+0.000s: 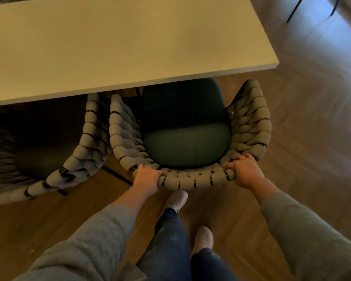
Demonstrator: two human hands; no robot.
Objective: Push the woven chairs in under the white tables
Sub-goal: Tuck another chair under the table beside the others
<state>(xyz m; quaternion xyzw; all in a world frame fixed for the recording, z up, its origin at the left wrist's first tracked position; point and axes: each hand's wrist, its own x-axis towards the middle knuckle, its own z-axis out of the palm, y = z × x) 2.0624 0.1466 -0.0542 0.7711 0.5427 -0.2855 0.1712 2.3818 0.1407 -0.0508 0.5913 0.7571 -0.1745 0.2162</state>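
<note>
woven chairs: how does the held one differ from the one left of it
The held chair is gripped by left hand and right hand; the left chair is untouched. The held chair stands at the corner of the table; the left chair further along. Both have grey weave.

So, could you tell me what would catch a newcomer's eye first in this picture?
The woven chair in the centre, its green cushion partly under the near edge of the white table. The left hand and right hand grip its back rim. A second woven chair sits just to its left.
</note>
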